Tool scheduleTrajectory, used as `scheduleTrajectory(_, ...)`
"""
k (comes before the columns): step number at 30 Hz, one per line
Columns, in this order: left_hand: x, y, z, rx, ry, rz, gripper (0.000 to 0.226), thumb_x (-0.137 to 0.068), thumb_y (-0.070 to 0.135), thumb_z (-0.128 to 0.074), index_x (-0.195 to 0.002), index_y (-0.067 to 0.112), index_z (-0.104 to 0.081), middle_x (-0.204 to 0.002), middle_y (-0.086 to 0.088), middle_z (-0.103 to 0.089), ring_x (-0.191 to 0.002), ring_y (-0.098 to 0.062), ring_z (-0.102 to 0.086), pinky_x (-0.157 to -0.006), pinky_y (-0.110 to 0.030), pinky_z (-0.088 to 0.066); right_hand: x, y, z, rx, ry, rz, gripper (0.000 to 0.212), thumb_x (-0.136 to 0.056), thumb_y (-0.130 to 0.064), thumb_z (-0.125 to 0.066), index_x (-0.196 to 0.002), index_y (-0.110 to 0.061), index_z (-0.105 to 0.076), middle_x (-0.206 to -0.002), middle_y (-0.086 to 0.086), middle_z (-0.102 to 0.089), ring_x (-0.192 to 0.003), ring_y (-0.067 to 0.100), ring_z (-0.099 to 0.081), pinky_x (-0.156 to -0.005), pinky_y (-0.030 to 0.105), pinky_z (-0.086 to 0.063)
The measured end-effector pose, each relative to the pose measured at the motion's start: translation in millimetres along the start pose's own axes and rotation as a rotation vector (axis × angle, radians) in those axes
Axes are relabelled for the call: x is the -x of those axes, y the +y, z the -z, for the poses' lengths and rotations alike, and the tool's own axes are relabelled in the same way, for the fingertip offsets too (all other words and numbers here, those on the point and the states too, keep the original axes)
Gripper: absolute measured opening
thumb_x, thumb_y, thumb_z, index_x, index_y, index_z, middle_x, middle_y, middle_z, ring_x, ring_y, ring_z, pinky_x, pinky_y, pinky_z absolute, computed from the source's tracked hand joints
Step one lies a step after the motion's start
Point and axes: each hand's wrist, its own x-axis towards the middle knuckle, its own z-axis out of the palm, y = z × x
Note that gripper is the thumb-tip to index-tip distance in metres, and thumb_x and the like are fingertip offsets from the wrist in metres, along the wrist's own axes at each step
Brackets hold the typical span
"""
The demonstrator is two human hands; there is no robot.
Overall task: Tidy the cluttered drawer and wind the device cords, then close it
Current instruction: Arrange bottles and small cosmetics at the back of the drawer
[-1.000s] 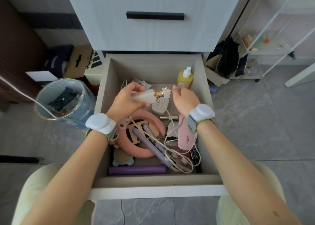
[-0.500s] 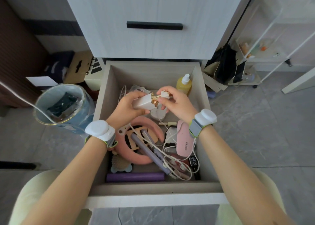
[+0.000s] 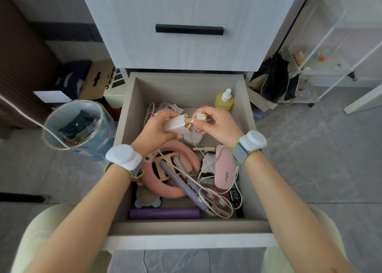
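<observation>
Drawer [image 3: 125,117] stands pulled fully out below the shut one above it, and its clutter has not yet been sorted. Both hands work over its back half. The left hand [image 3: 157,128] is wrapped round a white case [image 3: 174,126], and the right hand [image 3: 218,126] pinches the small white cap [image 3: 201,116] between thumb and fingertips. A gold fitting [image 3: 189,122] sits between the two pieces. Whether the cap is going on or coming off cannot be told.

Below the hands, the white cords [image 3: 208,198] lie in loose loops across a purple wand [image 3: 182,181] and beside a pink lamp [image 3: 225,169]. One strand runs up toward a white plug block just under the case. A pink ring [image 3: 187,150] lies left of centre, a purple tube [image 3: 165,213] lies along the front wall, and a yellow bottle [image 3: 224,103] stands upright in the back right corner.

The risks lie mostly in the small parts and the loops. The cap is held only at the fingertips, so a slip would likely drop it into the tangle, where it would be hard to find. The gold fitting looks delicate and might bend if the cap is forced on crooked. A wrist lowered into the drawer could catch a cord loop and drag the lamp or wand along. Since the bottle stands close to the right hand, a careless sweep could tip it over.
</observation>
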Motion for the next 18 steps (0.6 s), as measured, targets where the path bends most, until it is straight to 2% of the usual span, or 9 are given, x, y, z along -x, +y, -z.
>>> scheduleTrajectory(5,-0.2,-2.3,0.1,-0.006,-0.004,-0.017,0.049,-0.067,0.0,-0.079,-0.11,0.011,-0.058,-0.105,0.001,-0.051,-0.099,-0.013,-0.047,-0.082,-0.007,-0.034,1.4,-0.8,-4.9,0.053,0.012,0.058,0.015,-0.083,-0.011,-0.067,-0.095,-0.019,-0.063,-0.083,-0.001,-0.066,-0.075,0.016,-0.069,-0.08,0.043,-0.057)
scheduleTrajectory(9,-0.2,-4.3,-1.7,0.023,-0.035,-0.02,0.047,-0.069,0.002,-0.078,-0.11,0.014,-0.058,-0.105,0.002,-0.055,-0.101,-0.014,-0.051,-0.084,-0.013,-0.038,0.3,-1.3,0.0,0.051,-0.008,0.034,0.016,-0.083,-0.009,-0.067,-0.097,-0.017,-0.062,-0.086,0.0,-0.064,-0.078,0.02,-0.07,-0.083,0.046,-0.055)
scheduleTrajectory(12,-1.4,-5.3,-2.6,0.025,-0.035,-0.019,0.048,-0.07,0.002,-0.078,-0.113,0.01,-0.059,-0.108,-0.001,-0.056,-0.102,-0.016,-0.052,-0.085,-0.016,-0.039,0.9,-1.2,0.5,0.058,-0.011,0.038,0.018,-0.082,-0.008,-0.067,-0.095,-0.019,-0.061,-0.084,-0.003,-0.063,-0.08,0.022,-0.071,-0.084,0.045,-0.056)
scheduleTrajectory(18,-1.7,-9.7,-1.5,0.05,-0.078,-0.008,0.052,-0.071,0.006,-0.078,-0.119,0.008,-0.058,-0.114,-0.006,-0.06,-0.107,-0.02,-0.056,-0.091,-0.026,-0.044,1.0,-2.9,2.3,0.051,-0.03,0.039,0.02,-0.083,-0.005,-0.066,-0.098,-0.016,-0.061,-0.081,-0.008,-0.062,-0.074,0.014,-0.069,-0.078,0.034,-0.059)
